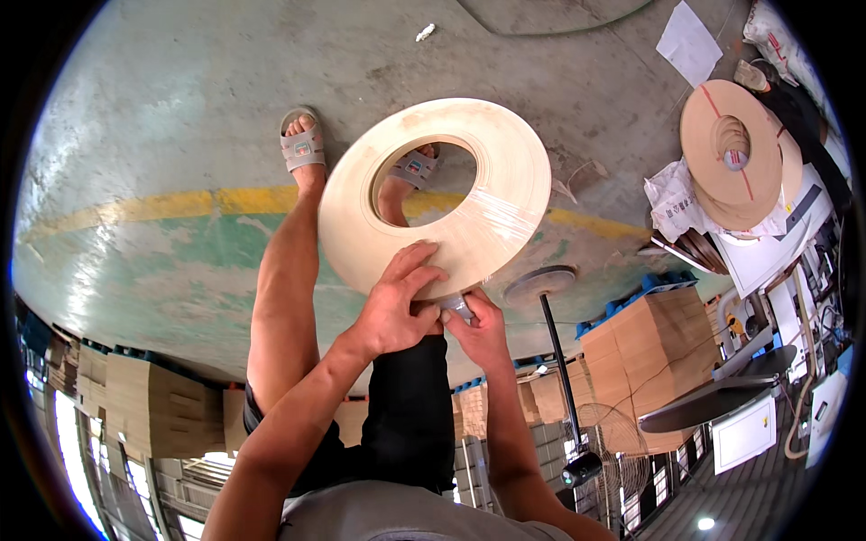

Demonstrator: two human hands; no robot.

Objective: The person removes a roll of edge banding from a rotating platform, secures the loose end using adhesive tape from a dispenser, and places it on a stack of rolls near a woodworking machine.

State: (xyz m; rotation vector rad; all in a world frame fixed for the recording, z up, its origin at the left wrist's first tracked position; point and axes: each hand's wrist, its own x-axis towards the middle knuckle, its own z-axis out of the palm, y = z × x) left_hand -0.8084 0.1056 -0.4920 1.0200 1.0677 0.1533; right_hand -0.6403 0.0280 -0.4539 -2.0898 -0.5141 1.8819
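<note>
A large flat cream-coloured roll of wound strip [361, 198] is tilted in front of me, resting near my knee. Clear film [519, 212] is wrapped across its right side. My left hand [401, 302] grips the near rim, with its fingers bent over the face and the thumb at the edge. My right hand [478, 332] is closed at the same edge, pinching a greyish clear piece of film or tape [458, 307]. Both thumbs nearly touch there. The roll's underside is hidden.
Brown rolls [731, 149] are stacked at the right, beside a white paper sheet [690, 43] on the floor. Cardboard boxes [649, 356] stand on blue pallets. A standing fan [609, 442] with a round base [539, 285] is close by my right arm. A yellow line [180, 208] crosses the floor.
</note>
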